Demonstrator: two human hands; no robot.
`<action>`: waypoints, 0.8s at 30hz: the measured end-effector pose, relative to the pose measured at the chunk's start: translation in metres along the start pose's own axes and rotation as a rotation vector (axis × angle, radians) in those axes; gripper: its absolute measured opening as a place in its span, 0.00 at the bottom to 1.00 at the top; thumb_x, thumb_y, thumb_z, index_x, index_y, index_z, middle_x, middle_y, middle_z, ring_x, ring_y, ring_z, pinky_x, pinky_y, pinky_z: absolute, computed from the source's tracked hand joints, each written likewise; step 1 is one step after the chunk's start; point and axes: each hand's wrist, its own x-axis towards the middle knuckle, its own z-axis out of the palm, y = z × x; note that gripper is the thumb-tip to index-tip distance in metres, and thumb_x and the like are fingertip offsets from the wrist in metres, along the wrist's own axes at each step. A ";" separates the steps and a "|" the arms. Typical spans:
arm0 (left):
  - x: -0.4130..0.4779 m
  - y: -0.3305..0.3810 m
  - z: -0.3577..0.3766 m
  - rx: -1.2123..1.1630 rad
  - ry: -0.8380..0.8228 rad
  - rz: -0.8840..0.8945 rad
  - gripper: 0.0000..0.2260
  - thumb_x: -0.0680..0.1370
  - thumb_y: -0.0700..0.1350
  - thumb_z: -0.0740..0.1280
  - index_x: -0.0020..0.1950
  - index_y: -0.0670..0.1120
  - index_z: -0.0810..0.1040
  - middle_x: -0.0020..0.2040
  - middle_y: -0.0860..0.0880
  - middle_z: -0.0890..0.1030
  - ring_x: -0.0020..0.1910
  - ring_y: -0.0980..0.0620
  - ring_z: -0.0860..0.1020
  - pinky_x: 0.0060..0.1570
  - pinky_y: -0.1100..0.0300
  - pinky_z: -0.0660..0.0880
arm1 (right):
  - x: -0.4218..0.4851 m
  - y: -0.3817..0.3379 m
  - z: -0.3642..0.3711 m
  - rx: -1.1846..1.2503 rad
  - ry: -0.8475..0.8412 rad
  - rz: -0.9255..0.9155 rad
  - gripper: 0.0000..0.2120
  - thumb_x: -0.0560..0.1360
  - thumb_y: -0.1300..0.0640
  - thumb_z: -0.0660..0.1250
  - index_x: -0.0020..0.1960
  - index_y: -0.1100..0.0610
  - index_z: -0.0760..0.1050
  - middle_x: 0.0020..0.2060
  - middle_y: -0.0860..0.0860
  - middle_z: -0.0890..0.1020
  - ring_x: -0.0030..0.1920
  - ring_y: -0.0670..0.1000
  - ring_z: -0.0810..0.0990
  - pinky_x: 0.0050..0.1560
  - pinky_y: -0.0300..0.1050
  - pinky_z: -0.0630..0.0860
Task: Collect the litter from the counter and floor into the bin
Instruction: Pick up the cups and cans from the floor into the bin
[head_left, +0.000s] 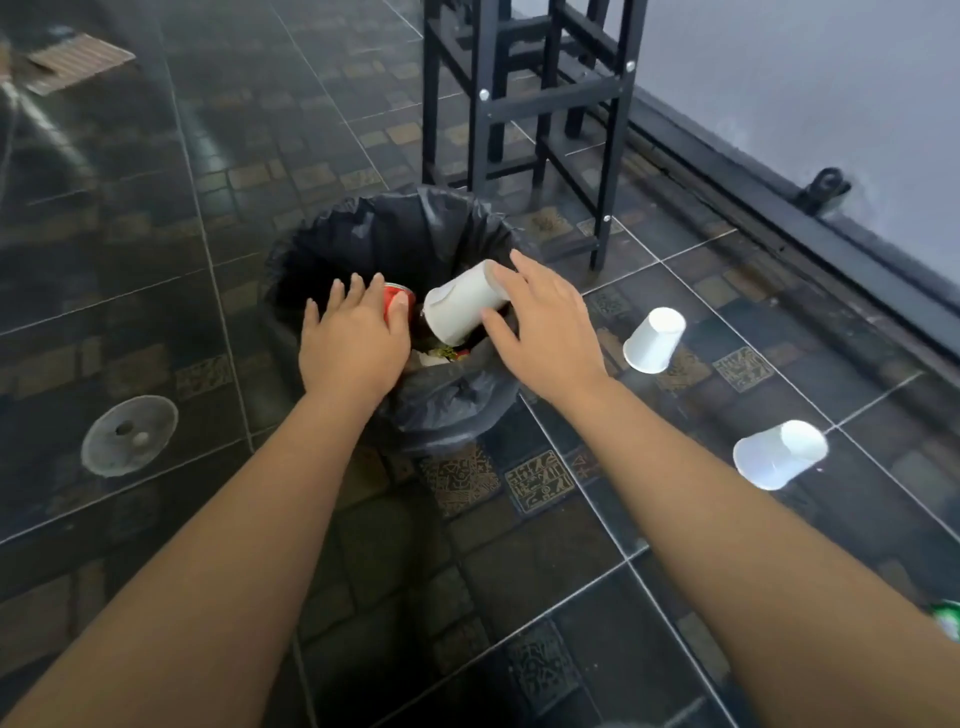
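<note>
A bin lined with a black bag (452, 400) stands on the dark tiled floor, with some litter inside. My left hand (353, 343) hovers over its rim, its fingers stretched out, with a red can (397, 296) held loosely between thumb and forefinger. My right hand (540, 322) is over the bin's right side. Its thumb and fingers touch a tilted white paper cup (462, 306) above the opening. Two more white paper cups lie on the floor to the right, one near the bin (654, 340) and one closer to me (779, 454).
A black stool frame (519, 104) stands just behind the bin. A dark rail (779, 208) runs along the wall on the right. A round floor drain (130, 441) lies to the left. Something green (948, 618) shows at the right edge.
</note>
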 end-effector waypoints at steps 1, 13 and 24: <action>-0.004 0.010 0.001 -0.010 0.020 0.018 0.26 0.83 0.56 0.45 0.78 0.47 0.60 0.77 0.45 0.62 0.77 0.46 0.55 0.74 0.46 0.48 | -0.007 0.008 -0.002 0.019 0.007 0.022 0.25 0.81 0.45 0.58 0.75 0.51 0.63 0.75 0.53 0.64 0.75 0.54 0.61 0.75 0.52 0.57; -0.082 0.198 0.062 -0.146 0.068 0.544 0.24 0.84 0.52 0.50 0.77 0.41 0.61 0.77 0.41 0.62 0.76 0.45 0.56 0.75 0.48 0.50 | -0.142 0.144 -0.046 -0.030 0.141 0.488 0.23 0.81 0.49 0.59 0.74 0.55 0.64 0.73 0.53 0.68 0.72 0.55 0.65 0.73 0.50 0.60; -0.159 0.329 0.161 -0.133 -0.294 0.812 0.30 0.80 0.57 0.60 0.78 0.47 0.56 0.78 0.43 0.58 0.77 0.44 0.56 0.74 0.48 0.54 | -0.325 0.250 -0.060 -0.285 0.029 1.184 0.31 0.79 0.47 0.62 0.76 0.57 0.57 0.76 0.57 0.61 0.74 0.59 0.61 0.72 0.56 0.59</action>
